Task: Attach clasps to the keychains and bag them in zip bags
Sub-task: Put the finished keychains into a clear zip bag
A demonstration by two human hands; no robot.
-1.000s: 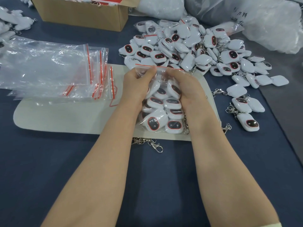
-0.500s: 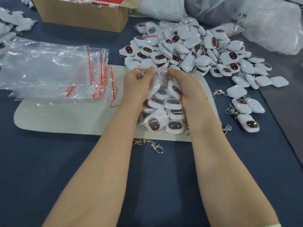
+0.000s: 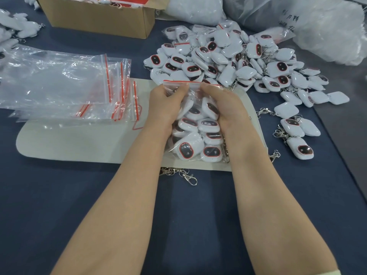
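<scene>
Keychains [image 3: 228, 62] heap on navy table [image 3: 59, 195]; left hand [image 3: 162, 108] and right hand [image 3: 224, 108] grip a filled zip bag [image 3: 195, 135].

Dark blue table [image 3: 59, 195], stock spread across it
A cream mat [image 3: 69, 141] lies mid-table, empty zip bags [image 3: 55, 86] overlapping its left end; white keychains [image 3: 228, 62] are heaped at right, a cardboard box [image 3: 99, 18] stands at the back, a metal clasp [image 3: 187, 176] lies just beside the mat's near edge
</scene>
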